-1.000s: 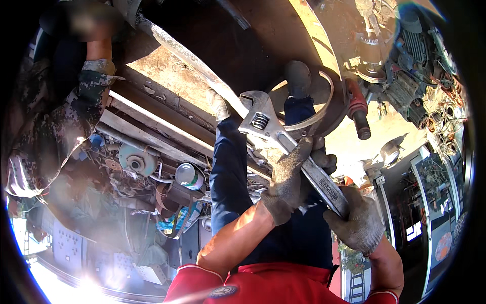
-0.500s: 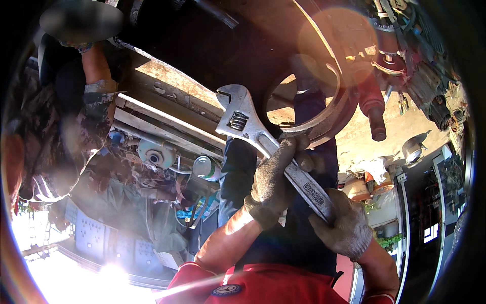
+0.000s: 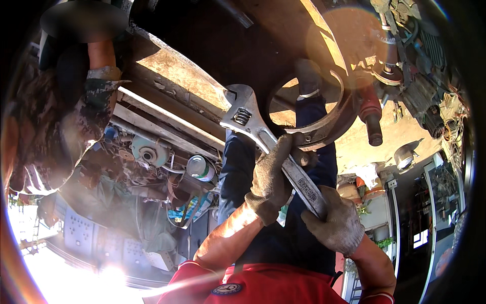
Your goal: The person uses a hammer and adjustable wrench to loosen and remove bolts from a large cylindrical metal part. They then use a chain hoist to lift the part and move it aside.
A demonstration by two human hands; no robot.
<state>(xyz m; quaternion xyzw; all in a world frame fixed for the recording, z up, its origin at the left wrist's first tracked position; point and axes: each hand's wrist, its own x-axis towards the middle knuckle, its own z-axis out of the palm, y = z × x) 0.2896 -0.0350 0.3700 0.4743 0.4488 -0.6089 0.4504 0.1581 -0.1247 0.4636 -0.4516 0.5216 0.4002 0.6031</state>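
Observation:
A large steel adjustable wrench (image 3: 305,186) is held slantwise in front of me by both hands, its head at the upper left. My left hand (image 3: 273,177), in a grimy knit glove, wraps the handle below the head. My right hand (image 3: 338,223), gloved likewise, closes around the handle's lower end. The wrench's jaw meets or overlaps the bright edge of a big dark metal piece (image 3: 202,45); whether it grips that edge, I cannot tell. Just beyond my left fingers is a round metal ring (image 3: 329,126) with an opening, through which a shoe and trouser leg show.
Another person's camouflage sleeve (image 3: 98,101) and bare forearm reach in at the left. A red cylindrical part (image 3: 369,101) stands right of the ring. Long beams (image 3: 167,119), a green-grey round machine part (image 3: 149,151) and a tin can (image 3: 200,167) lie to the left.
The wrench head has shifted slightly right, and its jaw now appears against the bright edge. My right hand has moved a little left and up with the handle. Both grips stay closed.

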